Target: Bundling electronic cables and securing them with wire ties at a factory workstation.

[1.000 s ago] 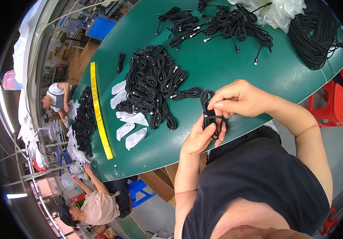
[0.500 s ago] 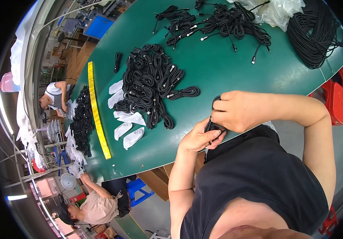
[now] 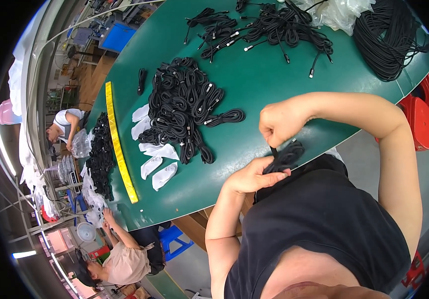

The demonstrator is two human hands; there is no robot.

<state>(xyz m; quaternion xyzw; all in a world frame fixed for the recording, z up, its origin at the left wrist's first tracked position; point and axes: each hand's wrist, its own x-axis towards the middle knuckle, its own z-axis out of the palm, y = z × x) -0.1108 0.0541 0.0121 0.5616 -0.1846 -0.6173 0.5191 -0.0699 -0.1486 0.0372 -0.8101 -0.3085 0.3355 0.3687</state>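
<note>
Cable coil (image 3: 289,154) in left hand (image 3: 253,177), pouches (image 3: 164,176) beside cable heap (image 3: 180,107).

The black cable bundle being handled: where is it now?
In the head view, the black cable bundle is right of centre, in the left hand, just below the right hand, near the edge of the green table.

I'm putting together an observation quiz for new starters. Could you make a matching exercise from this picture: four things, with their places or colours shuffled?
Things:
1. Blurred cable bundle
2. Long flat strip
3. Largest coil
4. Small packets beside the bundle heap

Places or colours:
A. White
B. At the far right of the table
C. In the person's left hand
D. Yellow

Pairs: 1-C, 2-D, 3-B, 4-A
</note>
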